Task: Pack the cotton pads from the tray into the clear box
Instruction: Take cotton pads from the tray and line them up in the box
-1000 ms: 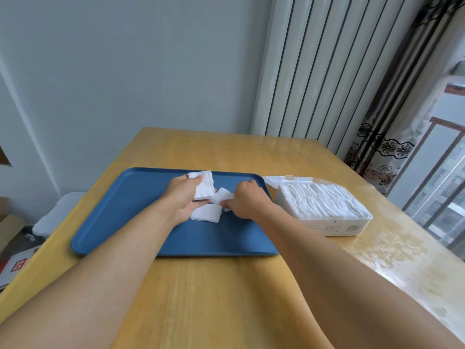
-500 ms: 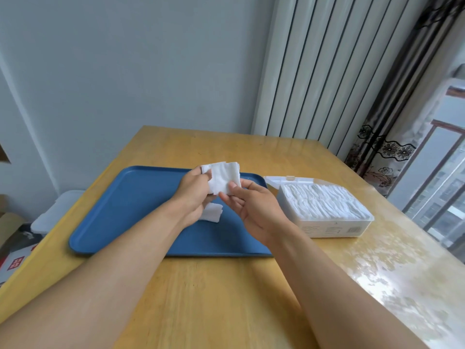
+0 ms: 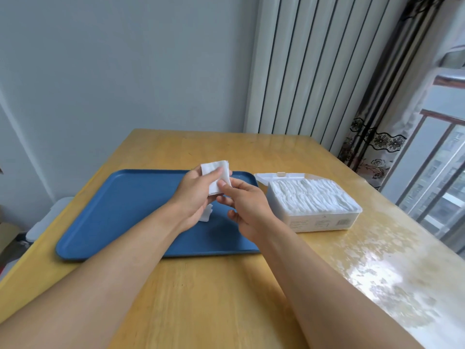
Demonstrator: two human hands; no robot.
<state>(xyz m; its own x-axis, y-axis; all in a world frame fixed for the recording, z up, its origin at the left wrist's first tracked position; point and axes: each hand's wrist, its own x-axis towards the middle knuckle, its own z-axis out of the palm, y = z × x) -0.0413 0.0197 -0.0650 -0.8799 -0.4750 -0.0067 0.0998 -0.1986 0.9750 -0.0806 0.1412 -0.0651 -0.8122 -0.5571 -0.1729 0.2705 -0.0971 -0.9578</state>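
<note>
Table (image 3: 206, 293): wooden, glossy toward its right side; it carries the tray, the landmark for everything below.
Tray (image 3: 120, 212): blue, shallow-rimmed, lying flat on the table.
Clear box (image 3: 314, 205): just right of the tray, lid hinged open behind it, already packed nearly full with white cotton pads set on edge.
Left hand (image 3: 193, 197): raised above the tray's right half; thumb and fingers pinch a small stack of cotton pads (image 3: 217, 178), held upright.
Right hand (image 3: 245, 205): above the tray's right edge; thumb and forefinger close on the stack's lower right corner, the other fingers loosely curled and holding nothing.
Loose pads (image 3: 206, 214): at least 1 lies on the tray, partly hidden under the left hand.
Step in hand: likely squaring the stack before moving it right to the box.
Doing it well: align the edges, keep the pinch firm so no pad slips, then slide the stack in on edge, parallel to the pads already there.
</note>
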